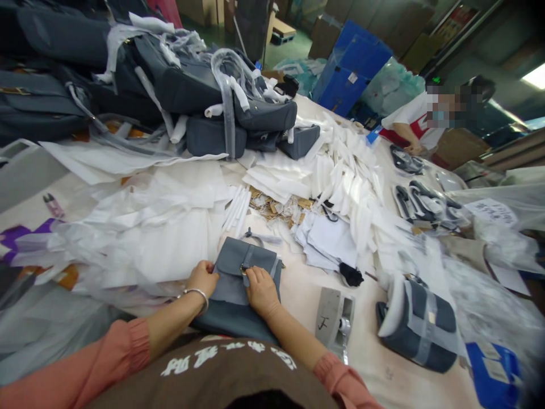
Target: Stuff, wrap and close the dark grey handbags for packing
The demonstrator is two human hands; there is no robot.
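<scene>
A dark blue-grey bag (242, 255) with a front flap and a small metal buckle lies before me on the table, its top pointing away from me. My left hand (202, 282), with a bangle at the wrist, pinches the left edge of the flap. The fingers of my right hand (263, 291) are closed at the strap and buckle in the middle of the flap; their tips partly hide it. A thin handle loop (255, 236) sticks out at the bag's top. My right forearm covers the lower right part of the bag.
Dark bags with wrapped handles (170, 79) are heaped at the back left. White wrapping sheets (170, 221) spread across the table. To the right are a tape dispenser (334, 318) and a wrapped bag (421, 324). Another person (419, 122) works at the far right.
</scene>
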